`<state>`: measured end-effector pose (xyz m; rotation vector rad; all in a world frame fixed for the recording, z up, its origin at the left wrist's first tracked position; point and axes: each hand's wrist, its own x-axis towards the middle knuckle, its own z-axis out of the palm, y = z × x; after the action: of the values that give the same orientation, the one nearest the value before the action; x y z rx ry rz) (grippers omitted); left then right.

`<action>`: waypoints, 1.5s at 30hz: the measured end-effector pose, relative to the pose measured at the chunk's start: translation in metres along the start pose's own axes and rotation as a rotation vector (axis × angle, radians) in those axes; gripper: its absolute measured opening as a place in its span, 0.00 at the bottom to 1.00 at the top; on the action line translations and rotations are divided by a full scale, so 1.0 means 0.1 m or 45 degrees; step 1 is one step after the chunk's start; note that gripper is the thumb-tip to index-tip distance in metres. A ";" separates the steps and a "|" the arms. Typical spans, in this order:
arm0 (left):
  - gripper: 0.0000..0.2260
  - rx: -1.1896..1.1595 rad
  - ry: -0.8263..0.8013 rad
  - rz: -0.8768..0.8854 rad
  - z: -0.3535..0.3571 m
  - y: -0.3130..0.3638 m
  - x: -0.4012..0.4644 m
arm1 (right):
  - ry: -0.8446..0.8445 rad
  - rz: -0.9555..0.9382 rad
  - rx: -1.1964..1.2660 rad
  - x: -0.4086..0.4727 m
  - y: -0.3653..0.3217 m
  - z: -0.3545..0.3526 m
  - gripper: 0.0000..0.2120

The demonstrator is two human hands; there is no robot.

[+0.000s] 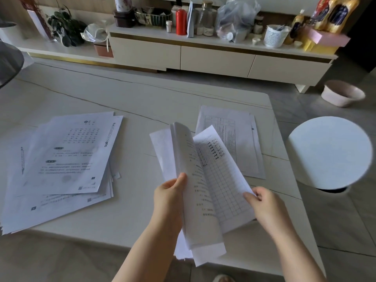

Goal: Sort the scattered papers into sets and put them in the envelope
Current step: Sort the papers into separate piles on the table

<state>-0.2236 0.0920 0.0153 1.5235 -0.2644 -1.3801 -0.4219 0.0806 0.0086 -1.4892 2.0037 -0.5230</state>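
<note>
A: Held stack of papers (195,180). White printed sheets, raised above the near edge of the desk (142,98), fanned apart like an open book. Right-hand sheet carries a ruled grid with dark handwritten entries near its top; the middle sheet shows sparse printed lines.

B: Other papers?

A: Left pile (61,163), loose and skewed, lying flat on the left of the desk; top page has a table of small marks and dark headings (text too blurred to read). Right pile (238,139), smaller, flat on the desk just beyond the held stack, top page a ruled form.

B: Hands?

A: Left hand (168,198) grips the left part of the stack, thumb laid on the front face, fingers hidden behind. Right hand (262,202) pinches the lower right edge of the grid sheet between thumb and curled fingers, peeling it away from the rest. Both forearms reach in from the near edge.

B: Surroundings?

A: Round white stool (329,153) at right, on the floor. Long low cabinet (215,55) far side, cluttered with bottles, a red can (181,22), a white basket (273,36).
</note>
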 end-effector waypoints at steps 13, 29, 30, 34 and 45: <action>0.09 0.007 0.005 0.086 -0.03 0.12 -0.04 | -0.542 -0.187 0.401 -0.14 0.04 0.04 0.38; 0.09 0.179 0.118 0.204 -0.40 0.25 0.02 | -0.478 -0.642 -0.573 -0.13 -0.21 0.62 0.26; 0.09 0.190 0.125 0.207 -0.46 0.27 0.02 | -0.463 -0.663 -0.574 -0.16 -0.26 0.67 0.26; 0.10 0.223 0.190 0.215 -0.80 0.34 0.02 | -0.473 -0.752 -0.611 -0.31 -0.48 0.87 0.25; 0.13 -0.019 0.043 -0.049 -1.26 0.33 0.02 | -0.454 -0.555 -0.233 -0.29 -0.67 1.03 0.24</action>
<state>-0.1030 0.1411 0.0177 1.5453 -0.2040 -1.3825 -0.2996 0.0909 -0.0211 -1.9899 1.4873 -0.2216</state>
